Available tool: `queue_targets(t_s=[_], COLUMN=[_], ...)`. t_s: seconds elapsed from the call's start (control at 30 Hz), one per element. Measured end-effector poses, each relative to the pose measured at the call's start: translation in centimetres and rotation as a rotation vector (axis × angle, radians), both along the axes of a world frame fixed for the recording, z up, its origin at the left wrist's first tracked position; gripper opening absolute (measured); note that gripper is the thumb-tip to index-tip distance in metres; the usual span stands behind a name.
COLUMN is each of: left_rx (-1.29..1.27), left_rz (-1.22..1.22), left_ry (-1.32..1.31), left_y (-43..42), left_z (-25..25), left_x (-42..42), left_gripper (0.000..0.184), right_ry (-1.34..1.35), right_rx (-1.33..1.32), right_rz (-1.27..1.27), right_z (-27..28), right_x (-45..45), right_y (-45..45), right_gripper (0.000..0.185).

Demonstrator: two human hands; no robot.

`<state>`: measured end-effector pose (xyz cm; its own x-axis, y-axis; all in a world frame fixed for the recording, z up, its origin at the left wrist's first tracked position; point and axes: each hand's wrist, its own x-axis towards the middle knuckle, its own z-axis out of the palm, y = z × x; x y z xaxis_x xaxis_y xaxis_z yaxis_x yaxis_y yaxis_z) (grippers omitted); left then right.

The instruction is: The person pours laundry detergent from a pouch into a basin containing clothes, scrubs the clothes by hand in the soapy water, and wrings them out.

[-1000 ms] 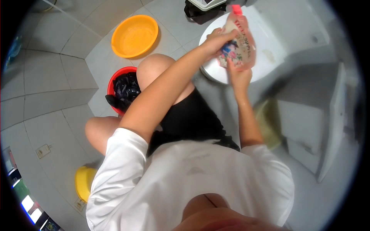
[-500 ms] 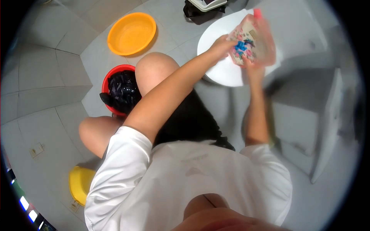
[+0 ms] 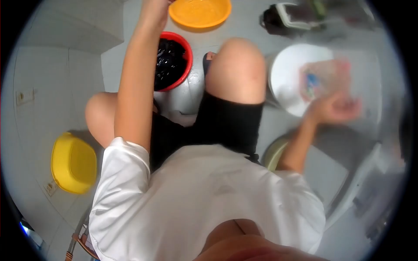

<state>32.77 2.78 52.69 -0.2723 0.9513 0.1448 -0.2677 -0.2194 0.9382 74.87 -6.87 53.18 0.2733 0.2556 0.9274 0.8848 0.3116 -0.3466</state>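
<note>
My right hand, blurred by motion, is closed on the lower part of a clear pink pouch with a blue and floral print. The pouch is over the round white lid or seat at the right. My left hand is at the top edge of the view, beside the left rim of the orange basin; its fingers are mostly cut off. Below that forearm, a red basin holds wet black cloth or plastic.
A yellow basin leans by the left wall. At the top right stands a dark bin with a white rim. A pale green rounded object and a white cabinet are by my right arm. My bent knees are in the middle.
My left hand has left the pouch and moved up and left to the orange basin. My right hand has carried the pouch lower and to the right. The view has turned left.
</note>
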Motion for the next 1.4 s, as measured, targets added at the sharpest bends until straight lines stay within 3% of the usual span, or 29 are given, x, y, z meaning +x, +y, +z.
queue_targets(t_s=[0.07,0.1,0.17,0.2,0.23,0.3,0.37,0.43,0.5,0.57,0.63,0.77,0.8,0.83,0.93,1.17,1.27,1.33,1.37,1.4], left_rx=[-0.137,-0.224,-0.381,-0.528,-0.541,-0.66,-0.662,-0.545,-0.917,-0.92,-0.919,-0.822,-0.814,-0.819,-0.821,-0.818,-0.627,-0.688,-0.684,-0.832], left_rz=[0.19,0.301,0.343,0.359,0.38,0.436,0.164,0.104,-0.231,-0.291,-0.392,-0.279,-0.209,-0.221,-0.131,-0.019,0.087,0.357,0.371,0.638], left_ry=[0.024,0.024,0.084,0.156,0.146,0.703,0.914,1.153,1.224,1.297,1.484,1.444,1.424,1.429,1.407,1.395,1.219,1.102,1.105,0.983], left_y=[0.3,0.2,-1.8,-3.1,-4.5,-6.9,-8.9,-11.4,-11.1,-11.0,-11.1,-11.4,-11.3,-11.1,-10.1,-8.1,-8.9,-10.3,-10.7,-11.0], left_z=[-4.8,-8.5,-14.8,-18.0,-21.7,-29.6,-36.1,-37.3,-33.6,-36.0,-38.7,-42.3,-43.1,-44.0,-46.0,-46.3,-44.3,-42.7,-42.1,-41.9], left_x=[-8.1,-10.4,-16.1,-17.9,-19.7,-22.0,-22.8,-20.0,-18.1,-17.8,-17.4,-17.9,-17.5,-17.5,-17.8,-19.1,-18.6,-16.7,-15.3,-13.3], left_gripper=[0.03,0.029,0.034,0.041,0.041,0.054,0.091,0.129,0.153,0.161,0.162,0.153,0.138,0.138,0.114,0.11,0.108,0.108,0.108,0.106], right_ry=[-0.016,-0.157,0.071,-0.168,-0.466,-0.821,-1.079,-1.219,-1.288,-1.33,-1.296,-1.018,-0.968,-0.957,-0.901,-0.737,-0.614,-0.516,-0.521,-0.475], right_rx=[-0.136,-0.307,-0.832,-0.993,-1.108,-1.234,-1.416,-1.525,-1.579,-1.538,-1.632,-1.867,-1.85,-1.861,-1.821,-1.625,-1.56,-1.659,-1.646,-1.649], right_rz=[0.286,0.454,0.944,0.958,0.999,1.115,1.162,1.188,1.098,1.05,0.969,0.86,0.855,0.86,0.792,0.89,0.939,0.936,0.943,0.925], right_z=[1.4,1.2,1.3,0.2,-0.6,-6.9,-12.6,-19.0,-25.4,-29.8,-32.7,-39.9,-40.6,-41.3,-43.2,-42.7,-43.6,-43.3,-43.0,-43.8], right_x=[-6.9,-8.3,-15.8,-18.3,-21.9,-28.0,-33.8,-38.0,-41.2,-43.3,-44.9,-45.3,-45.2,-45.4,-46.1,-47.1,-45.8,-45.2,-45.3,-45.1], right_y=[2.1,4.2,7.1,8.9,10.0,13.4,14.8,15.1,14.5,13.3,11.9,8.8,8.7,8.7,9.0,11.6,13.0,13.9,14.2,14.4], right_gripper=[0.029,0.028,0.026,0.028,0.034,0.045,0.063,0.093,0.131,0.138,0.148,0.156,0.153,0.153,0.145,0.127,0.115,0.105,0.105,0.105])
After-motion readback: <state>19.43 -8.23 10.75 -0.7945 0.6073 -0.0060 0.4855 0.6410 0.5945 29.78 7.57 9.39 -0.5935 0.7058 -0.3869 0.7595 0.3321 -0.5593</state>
